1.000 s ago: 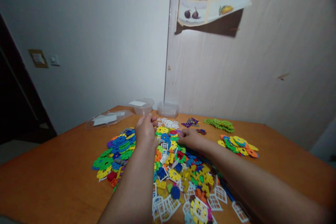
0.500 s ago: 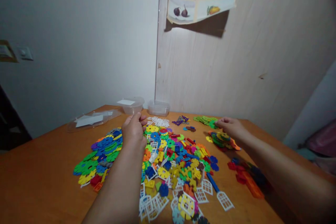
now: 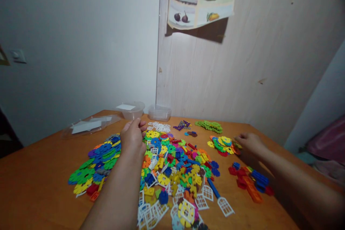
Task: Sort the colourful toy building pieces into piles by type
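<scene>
A big heap of colourful plastic building pieces (image 3: 175,167) covers the middle of the wooden table (image 3: 40,187). My left hand (image 3: 132,137) rests curled at the heap's far left edge, fingers closed; whether it holds a piece is hidden. My right hand (image 3: 249,142) lies at the right, fingers curled, touching a small pile of flat yellow, green and orange discs (image 3: 222,144). A spread of blue, green and yellow discs (image 3: 98,160) lies left of my left arm. Red, blue and orange blocks (image 3: 250,181) sit under my right forearm.
At the far edge are a green pile (image 3: 209,126), purple pieces (image 3: 182,125), white lattice pieces (image 3: 159,127), two clear tubs (image 3: 130,110) (image 3: 160,112) and a clear lid (image 3: 88,125). White window frames (image 3: 212,197) lie near me. A fruit picture (image 3: 199,1) hangs on the wall.
My right hand has moved from the middle heap out to the disc pile at the right, then drawn back slightly. The view has shifted right. My left hand has stayed put.
</scene>
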